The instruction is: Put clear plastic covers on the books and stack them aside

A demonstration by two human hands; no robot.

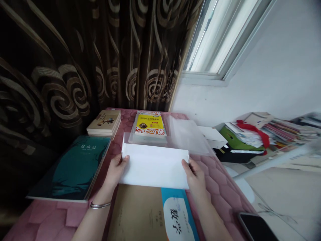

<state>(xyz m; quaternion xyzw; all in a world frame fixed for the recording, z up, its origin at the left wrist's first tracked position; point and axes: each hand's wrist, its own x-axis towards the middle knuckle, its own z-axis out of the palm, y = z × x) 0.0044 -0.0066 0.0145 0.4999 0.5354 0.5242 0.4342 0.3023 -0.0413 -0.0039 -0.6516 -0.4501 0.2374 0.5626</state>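
Note:
Between both hands is a white sheet-like item (155, 165), perhaps paper or a book's blank side, with a clear plastic strip along its far edge. My left hand (117, 169) pinches its left edge, thumb on top. On the right edge, my right hand (193, 172) grips it the same way. Under and nearer than it lies a book (140, 214) with a brown and blue cover, partly hidden by the white item. Beyond it a yellow and orange patterned book (150, 124) rests on clear plastic, and a clear plastic sheet (187, 134) lies beside that.
A teal book (72, 167) and a small stack of books (104, 122) lie left on the pink padded surface (213, 177). A phone (255, 226) is at the near right. Piled papers (243, 135) fill a shelf; a dark curtain (100, 50) hangs behind.

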